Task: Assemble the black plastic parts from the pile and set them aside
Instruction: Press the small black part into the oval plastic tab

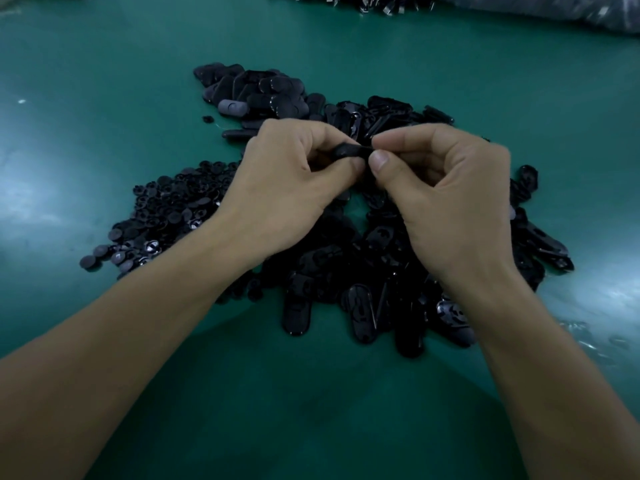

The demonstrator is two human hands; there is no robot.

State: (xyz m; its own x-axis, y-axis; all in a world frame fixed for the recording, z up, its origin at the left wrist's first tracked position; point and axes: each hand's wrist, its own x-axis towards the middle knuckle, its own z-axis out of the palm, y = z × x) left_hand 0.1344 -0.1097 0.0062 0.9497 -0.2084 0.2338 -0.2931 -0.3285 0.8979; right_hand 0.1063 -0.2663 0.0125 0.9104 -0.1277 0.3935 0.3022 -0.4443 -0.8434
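Above the heaped pile of black oval plastic parts (363,271) on the green table (104,98), I pinched one small black plastic piece (348,152) between my left hand (287,178) and right hand (446,195), thumbs and forefingers clamped on its ends.

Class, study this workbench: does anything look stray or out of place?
A small black piece lies alone on the green table, just left of the far pile. Otherwise nothing stands out.

Two hands (287,181) (450,192), one held part (348,152), piled parts (377,244) beyond counting.
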